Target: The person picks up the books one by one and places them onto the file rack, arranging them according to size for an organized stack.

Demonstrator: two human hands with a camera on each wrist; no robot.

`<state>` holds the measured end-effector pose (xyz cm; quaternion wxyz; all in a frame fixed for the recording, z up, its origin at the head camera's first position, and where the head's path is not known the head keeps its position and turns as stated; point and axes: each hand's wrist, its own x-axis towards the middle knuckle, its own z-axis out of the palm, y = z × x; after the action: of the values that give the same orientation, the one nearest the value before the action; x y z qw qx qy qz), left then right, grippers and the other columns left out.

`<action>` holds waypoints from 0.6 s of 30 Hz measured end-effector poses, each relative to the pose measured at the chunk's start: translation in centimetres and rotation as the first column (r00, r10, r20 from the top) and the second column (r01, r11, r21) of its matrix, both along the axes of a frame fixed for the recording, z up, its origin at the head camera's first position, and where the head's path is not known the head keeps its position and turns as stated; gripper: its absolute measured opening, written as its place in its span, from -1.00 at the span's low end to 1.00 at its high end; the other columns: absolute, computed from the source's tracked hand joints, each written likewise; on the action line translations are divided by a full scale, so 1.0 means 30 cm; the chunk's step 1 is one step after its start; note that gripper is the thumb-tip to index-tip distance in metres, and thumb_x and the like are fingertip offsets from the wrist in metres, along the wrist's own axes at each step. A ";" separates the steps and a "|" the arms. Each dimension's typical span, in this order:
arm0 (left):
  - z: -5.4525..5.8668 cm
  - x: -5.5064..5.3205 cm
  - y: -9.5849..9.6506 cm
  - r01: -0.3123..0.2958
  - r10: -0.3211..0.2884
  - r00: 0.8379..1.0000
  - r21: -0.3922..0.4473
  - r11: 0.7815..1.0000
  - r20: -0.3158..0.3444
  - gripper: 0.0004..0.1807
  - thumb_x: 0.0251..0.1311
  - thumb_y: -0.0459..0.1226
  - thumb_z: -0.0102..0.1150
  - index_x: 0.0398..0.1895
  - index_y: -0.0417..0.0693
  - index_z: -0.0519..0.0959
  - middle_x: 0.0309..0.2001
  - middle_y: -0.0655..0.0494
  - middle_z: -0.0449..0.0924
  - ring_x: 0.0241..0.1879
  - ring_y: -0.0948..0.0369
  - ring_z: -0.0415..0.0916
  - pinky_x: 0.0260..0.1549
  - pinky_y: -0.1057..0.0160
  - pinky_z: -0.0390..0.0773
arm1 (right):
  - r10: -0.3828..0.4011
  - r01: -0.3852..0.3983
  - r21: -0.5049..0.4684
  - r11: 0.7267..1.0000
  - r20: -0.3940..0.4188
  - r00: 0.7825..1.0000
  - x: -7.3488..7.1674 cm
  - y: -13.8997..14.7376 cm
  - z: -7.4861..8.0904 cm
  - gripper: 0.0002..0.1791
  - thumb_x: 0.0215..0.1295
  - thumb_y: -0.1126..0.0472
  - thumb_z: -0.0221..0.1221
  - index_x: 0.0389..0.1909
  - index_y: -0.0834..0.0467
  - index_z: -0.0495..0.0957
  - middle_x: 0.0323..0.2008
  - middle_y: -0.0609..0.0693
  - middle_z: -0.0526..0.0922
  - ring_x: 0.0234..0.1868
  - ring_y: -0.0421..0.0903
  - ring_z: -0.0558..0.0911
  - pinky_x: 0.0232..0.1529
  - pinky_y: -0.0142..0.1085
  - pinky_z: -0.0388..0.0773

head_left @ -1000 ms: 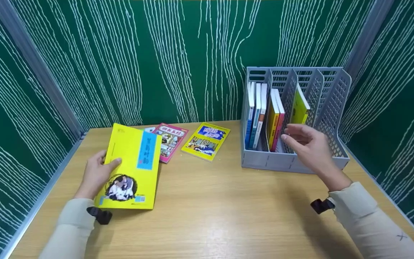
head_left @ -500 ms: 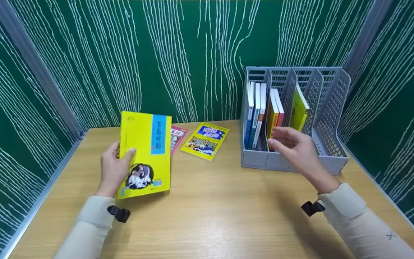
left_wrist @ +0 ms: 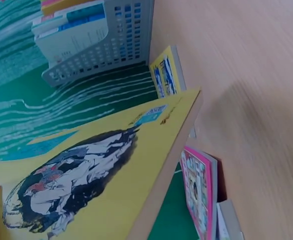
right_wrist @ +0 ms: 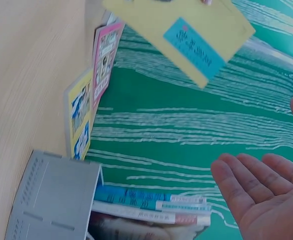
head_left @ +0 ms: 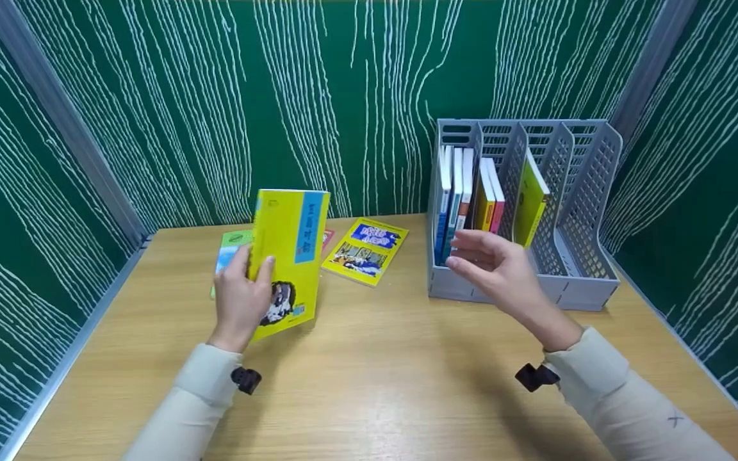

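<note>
My left hand (head_left: 241, 301) grips the left edge of a yellow book (head_left: 286, 256), thumb on its front cover, and holds it upright above the table. A blue title panel and a round ink picture mark the cover, which fills much of the left wrist view. My right hand (head_left: 497, 272) is in front of the grey file rack (head_left: 523, 291), its fingers relaxed and nothing in them. Behind the held book, a green-and-blue book (head_left: 231, 243) and a pink-edged book (right_wrist: 106, 62) are partly hidden in the head view. A smaller yellow book (head_left: 366, 250) lies to their right.
In the rack's leftmost slot stand several white-edged books (head_left: 454, 192). The second slot has a yellow book (head_left: 485, 198) and a red one (head_left: 496, 198); a yellow-green book (head_left: 531, 202) leans in the third. A green wall (head_left: 394, 96) with white lines closes the back.
My left hand has carried the yellow book rightward and turned it more edge-on, uncovering the green-and-blue book and covering most of the pink one. My right hand has moved left along the rack's front.
</note>
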<state>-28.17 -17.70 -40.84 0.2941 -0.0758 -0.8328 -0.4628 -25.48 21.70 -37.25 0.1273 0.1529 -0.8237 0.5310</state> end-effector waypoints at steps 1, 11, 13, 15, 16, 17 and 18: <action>0.000 0.002 0.012 0.007 -0.007 1.000 -0.015 1.000 -0.017 -0.67 0.55 -0.33 0.24 0.26 -0.29 0.59 0.13 -0.26 0.79 -0.04 -0.16 0.84 -0.14 -0.12 0.86 | 0.004 -0.004 -0.003 1.000 0.010 1.000 0.003 -0.009 0.002 -0.47 0.49 0.24 0.38 0.40 0.29 0.57 0.24 0.23 0.74 0.20 -0.03 0.78 0.15 -0.56 0.65; -0.003 0.025 0.120 0.063 -0.104 0.978 -0.216 0.974 -0.183 -0.69 0.49 -0.41 0.28 0.22 -0.31 0.60 0.12 -0.24 0.80 0.02 -0.19 0.83 -0.15 -0.12 0.85 | 0.063 -0.061 -0.040 0.997 0.062 0.996 0.008 -0.096 0.011 -0.40 0.50 0.23 0.37 0.48 0.29 0.49 0.33 0.25 0.68 0.32 0.21 0.71 0.20 -0.51 0.65; -0.004 0.030 0.139 0.067 -0.125 0.970 -0.265 0.962 -0.207 -0.69 0.47 -0.43 0.29 0.21 -0.32 0.61 0.11 -0.24 0.81 -0.01 -0.18 0.84 -0.17 -0.09 0.86 | 0.078 -0.074 -0.053 0.996 0.079 0.994 0.009 -0.112 0.009 -0.38 0.51 0.21 0.37 0.50 0.28 0.47 0.35 0.24 0.67 0.33 0.18 0.72 0.24 -0.45 0.67; -0.006 0.035 0.159 0.060 -0.139 0.962 -0.313 0.948 -0.235 -0.69 0.45 -0.44 0.32 0.19 -0.31 0.62 0.08 -0.24 0.82 -0.06 -0.16 0.86 -0.21 -0.04 0.87 | 0.092 -0.086 -0.067 0.994 0.094 0.991 0.010 -0.127 0.006 -0.35 0.51 0.18 0.37 0.52 0.28 0.45 0.38 0.23 0.65 0.34 0.16 0.71 0.27 -0.38 0.68; -0.005 0.039 0.169 0.058 -0.149 0.957 -0.337 0.940 -0.251 -0.69 0.43 -0.44 0.33 0.19 -0.30 0.62 0.07 -0.23 0.82 -0.08 -0.15 0.86 -0.22 -0.01 0.87 | 0.098 -0.091 -0.074 0.993 0.100 0.990 0.011 -0.134 0.005 -0.33 0.51 0.16 0.38 0.53 0.27 0.44 0.40 0.22 0.64 0.35 0.15 0.71 0.28 -0.35 0.68; -0.006 0.040 0.178 0.055 -0.159 0.950 -0.359 0.932 -0.268 -0.67 0.42 -0.45 0.35 0.20 -0.31 0.62 0.07 -0.23 0.82 -0.09 -0.13 0.87 -0.23 0.02 0.87 | 0.103 -0.095 -0.083 0.992 0.108 0.989 0.011 -0.140 0.003 -0.32 0.51 0.14 0.38 0.53 0.27 0.43 0.41 0.21 0.63 0.36 0.14 0.71 0.29 -0.32 0.69; -0.008 0.041 0.187 0.051 -0.170 0.943 -0.382 0.923 -0.285 -0.65 0.40 -0.46 0.36 0.20 -0.31 0.62 0.07 -0.23 0.82 -0.10 -0.12 0.87 -0.23 0.04 0.87 | 0.110 -0.100 -0.092 0.991 0.114 0.987 0.011 -0.147 0.002 -0.31 0.51 0.13 0.38 0.54 0.26 0.42 0.43 0.20 0.62 0.36 0.14 0.70 0.29 -0.30 0.69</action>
<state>-26.93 -12.10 -41.07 0.3758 -0.2496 -0.8418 -0.2962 -25.15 17.30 -37.20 0.0561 0.1586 -0.7970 0.5801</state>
